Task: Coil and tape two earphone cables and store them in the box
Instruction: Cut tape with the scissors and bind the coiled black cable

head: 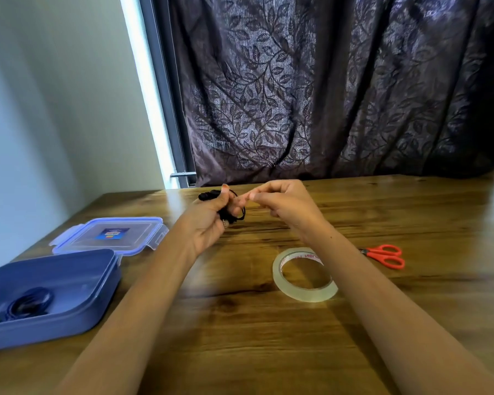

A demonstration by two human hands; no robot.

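Note:
My left hand (208, 223) is closed around a coiled black earphone cable (232, 215), held above the far middle of the wooden table (240, 323). My right hand (283, 203) hovers just to its right, thumb and fingertips pinched together close to the coil; whether a strip of tape is between them is too small to tell. A blue box (77, 280) stands open at the left, with a coiled dark cable (30, 305) inside it. A roll of clear tape (304, 275) lies flat under my right forearm.
The box's clear lid with blue clips (111, 235) lies behind the box. Orange-handled scissors (385, 255) rest to the right of the tape roll. A dark leaf-patterned curtain (325, 86) hangs behind the table's far edge.

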